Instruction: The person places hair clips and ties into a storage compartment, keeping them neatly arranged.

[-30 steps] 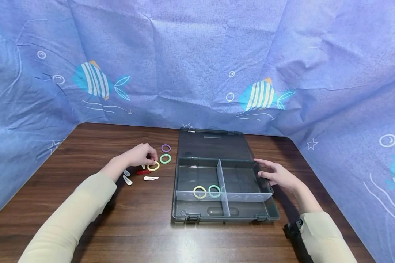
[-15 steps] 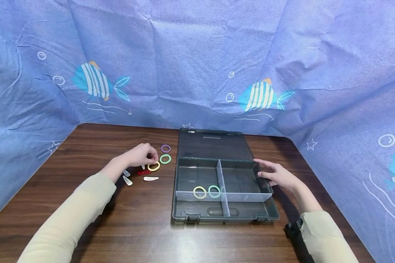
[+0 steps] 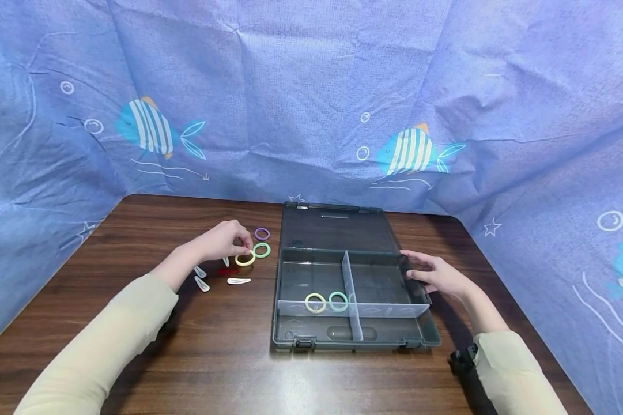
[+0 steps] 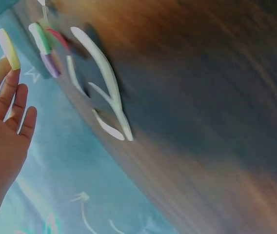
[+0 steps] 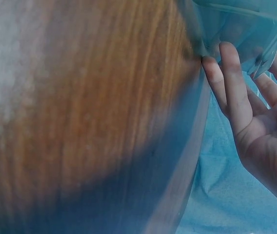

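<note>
My left hand (image 3: pixel 229 241) pinches a yellow hair tie (image 3: pixel 245 260) between thumb and fingertips; in the left wrist view the hair tie (image 4: pixel 8 48) is lifted off the wood. Beside it lie a green hair tie (image 3: pixel 261 250) and a purple hair tie (image 3: pixel 261 234). Below the hand are a red hair clip (image 3: pixel 227 271) and several white snap clips (image 3: pixel 238 281). My right hand (image 3: pixel 438 278) holds the right wall of a grey see-through divided box (image 3: pixel 358 346), thumb over the rim and fingers along the outside, as the right wrist view shows.
The box lid (image 3: pixel 337 227) lies folded back behind it. Pale dividers (image 3: pixel 389 311) split the box; a yellow hair tie (image 3: pixel 315 303) and a mint hair tie (image 3: pixel 338 301) sit in the back left compartment. A blue fish-print cloth (image 3: pixel 301 115) hangs behind the wooden table (image 3: pixel 212 369).
My left hand has risen slightly and moved a little right, carrying the yellow hair tie towards the green one. My right hand stays at the box.
</note>
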`<state>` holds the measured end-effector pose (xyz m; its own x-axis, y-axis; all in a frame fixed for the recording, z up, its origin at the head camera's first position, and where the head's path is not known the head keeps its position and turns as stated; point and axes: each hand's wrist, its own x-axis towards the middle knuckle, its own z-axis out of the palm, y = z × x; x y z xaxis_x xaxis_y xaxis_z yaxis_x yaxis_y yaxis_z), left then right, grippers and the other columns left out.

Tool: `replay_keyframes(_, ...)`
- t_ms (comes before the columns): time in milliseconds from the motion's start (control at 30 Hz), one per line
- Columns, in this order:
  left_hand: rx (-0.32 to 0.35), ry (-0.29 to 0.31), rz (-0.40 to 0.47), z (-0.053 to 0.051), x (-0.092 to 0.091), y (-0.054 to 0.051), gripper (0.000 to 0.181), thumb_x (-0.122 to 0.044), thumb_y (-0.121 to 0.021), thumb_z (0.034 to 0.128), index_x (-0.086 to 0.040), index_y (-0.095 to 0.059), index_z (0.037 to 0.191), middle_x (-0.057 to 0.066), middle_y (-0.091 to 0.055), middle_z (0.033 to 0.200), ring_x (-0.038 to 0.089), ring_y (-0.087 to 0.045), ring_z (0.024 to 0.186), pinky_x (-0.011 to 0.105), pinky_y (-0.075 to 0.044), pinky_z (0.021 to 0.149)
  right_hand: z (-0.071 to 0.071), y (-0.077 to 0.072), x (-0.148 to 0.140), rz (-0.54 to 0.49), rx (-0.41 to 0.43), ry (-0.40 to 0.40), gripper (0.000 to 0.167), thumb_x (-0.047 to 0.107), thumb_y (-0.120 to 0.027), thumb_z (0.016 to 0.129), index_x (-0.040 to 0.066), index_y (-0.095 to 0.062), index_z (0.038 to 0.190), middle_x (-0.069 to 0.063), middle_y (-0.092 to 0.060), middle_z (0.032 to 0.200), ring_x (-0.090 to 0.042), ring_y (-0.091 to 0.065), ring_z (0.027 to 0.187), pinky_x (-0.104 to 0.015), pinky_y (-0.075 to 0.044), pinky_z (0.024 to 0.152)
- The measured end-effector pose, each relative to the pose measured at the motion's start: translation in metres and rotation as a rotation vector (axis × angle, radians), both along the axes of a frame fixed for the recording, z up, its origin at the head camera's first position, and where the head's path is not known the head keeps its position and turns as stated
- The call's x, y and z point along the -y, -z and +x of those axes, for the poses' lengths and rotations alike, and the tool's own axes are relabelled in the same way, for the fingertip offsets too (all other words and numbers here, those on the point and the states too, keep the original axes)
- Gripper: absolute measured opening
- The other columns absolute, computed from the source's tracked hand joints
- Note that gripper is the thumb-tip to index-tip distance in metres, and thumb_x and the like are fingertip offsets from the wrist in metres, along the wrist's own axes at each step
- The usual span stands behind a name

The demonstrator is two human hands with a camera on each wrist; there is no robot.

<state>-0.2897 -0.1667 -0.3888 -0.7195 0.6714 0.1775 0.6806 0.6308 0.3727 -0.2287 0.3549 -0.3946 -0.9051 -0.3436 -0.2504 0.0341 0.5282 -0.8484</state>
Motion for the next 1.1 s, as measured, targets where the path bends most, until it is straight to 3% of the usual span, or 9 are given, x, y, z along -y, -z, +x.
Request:
replay_keyframes(400, -0.028, 0.002, 0.056, 0.016, -0.018, -0.026, 0.007, -0.012, -0.075, 0.0777, -0.016, -0.07, 0.074, -0.013, -0.059, 0.066, 0.017, -0.053, 0.074, 0.033, -0.04, 0.071, 0.0, 0.001, -0.002, -0.002, 0.001, -0.008, 0.064, 0.026, -0.06, 0.092, 0.017, -0.03, 0.148, -0.028, -0.019, 0.148, -0.033, -0.053, 0.116, -0.045, -0.053, 0.079)
replay_keyframes(733, -0.055, 0.021, 0.113, 0.028, -0.036, -0.04, 0.007, -0.01, -0.075, 0.0766, -0.015, -0.071, 0.074, -0.009, -0.064, 0.07, 0.018, -0.056, 0.078, 0.034, -0.042, 0.073, -0.001, 0.002, -0.003, -0.003, 0.007, -0.007, 0.061, 0.023, -0.058, 0.094, 0.017, -0.03, 0.148, -0.028, -0.017, 0.149, -0.034, -0.051, 0.118, -0.045, -0.053, 0.079)
replay_keyframes(1100, -0.061, 0.1, 0.121, 0.043, -0.06, -0.045, 0.003, -0.018, -0.074, 0.079, -0.015, -0.073, 0.078, -0.015, -0.062, 0.069, 0.016, -0.053, 0.078, 0.03, -0.04, 0.073, 0.0, 0.002, -0.003, -0.001, 0.001, -0.009, 0.062, 0.026, -0.059, 0.093, 0.017, -0.03, 0.148, -0.028, -0.019, 0.15, -0.034, -0.053, 0.117, -0.045, -0.053, 0.079)
